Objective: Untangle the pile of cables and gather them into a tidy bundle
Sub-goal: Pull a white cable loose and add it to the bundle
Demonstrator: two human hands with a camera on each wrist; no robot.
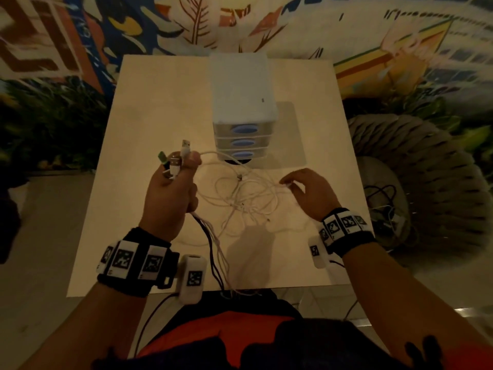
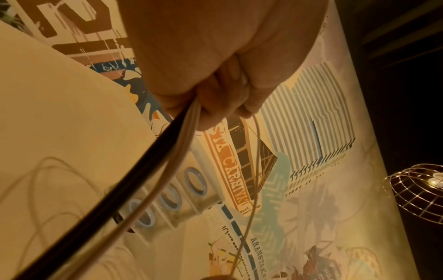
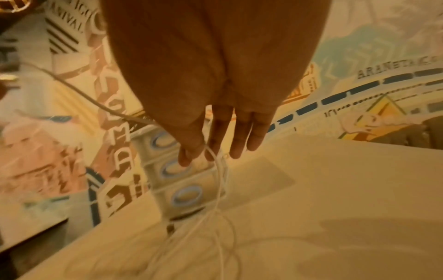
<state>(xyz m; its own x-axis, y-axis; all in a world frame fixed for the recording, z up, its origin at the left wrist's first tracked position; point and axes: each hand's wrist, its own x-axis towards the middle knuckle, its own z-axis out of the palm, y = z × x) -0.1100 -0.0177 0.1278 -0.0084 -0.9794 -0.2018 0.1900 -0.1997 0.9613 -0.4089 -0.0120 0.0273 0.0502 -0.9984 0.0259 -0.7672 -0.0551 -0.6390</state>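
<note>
Left hand: the left hand point(image 1: 170, 194) is raised above the square cream table point(image 1: 149, 108), fingers curled round a gathered bunch of cables point(image 2: 184, 136), white strands and at least one black.
Plugs: three plug ends point(image 1: 176, 157) stand up out of the fist, one silver USB, one white, one green-tipped.
Right hand: the right hand point(image 1: 309, 194) hovers near the table's right edge, thumb and forefinger pinching one thin white strand point(image 3: 219, 170); the other fingers hang straight.
Cables: the loose tangle of thin white cables point(image 1: 248, 198) lies mid-table between the two hands; the strand count cannot be told. Held strands trail off the near edge.
Drawers: one small white plastic drawer unit point(image 1: 238, 102) with three drawers, each with a blue oval handle, stands toward the far edge.
Wrists: two black wristbands point(image 1: 136, 263) carry square black-and-white marker tiles.
Hard to see: small connectors in the tangle are too blurred to identify; the right wrist view is smeared by motion.
Writing: the painted mural wall point(image 3: 383, 56) reads "ARANETA C", cut off at the frame edge; orange vertical lettering is illegible.
Beside the table: one grey woven seat point(image 1: 416, 177) holds dark cords.
</note>
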